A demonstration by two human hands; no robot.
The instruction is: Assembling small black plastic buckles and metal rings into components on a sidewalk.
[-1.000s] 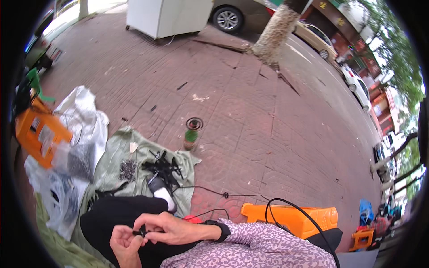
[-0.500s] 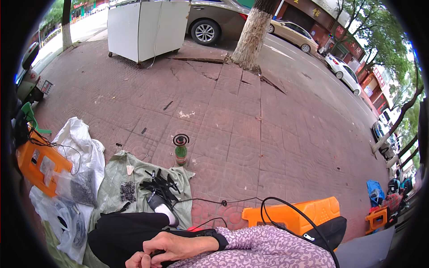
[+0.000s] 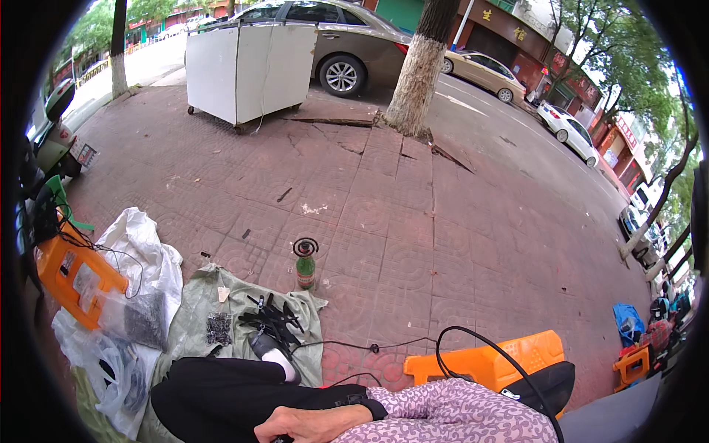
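My right hand point(image 3: 299, 425) is low in the picture, its forearm coming in from the right out of a purple patterned sleeve point(image 3: 450, 410) with a dark cuff. Its fingers are curled together over a small dark thing at the lower edge, mostly hidden, so its kind does not show. Beneath the hand lies my black-clad leg point(image 3: 214, 391). My left hand is out of the picture. Past my foot, a bunch of black strips point(image 3: 272, 319) and a patch of small dark pieces point(image 3: 218, 328) lie on a greenish cloth point(image 3: 193, 299).
A green bottle point(image 3: 305, 272) with a black ring on top stands beyond the cloth. Orange plastic stools point(image 3: 517, 353) are at right and left, with a black cable point(image 3: 399, 342) across the paving. White sacks and plastic bags point(image 3: 140, 247) lie at left. Farther off stand a white cabinet point(image 3: 247, 77) and a tree.
The view has tilted up a little, so things sit lower. My right hand is lower in the picture, and the other fingers near it have dropped out of sight.
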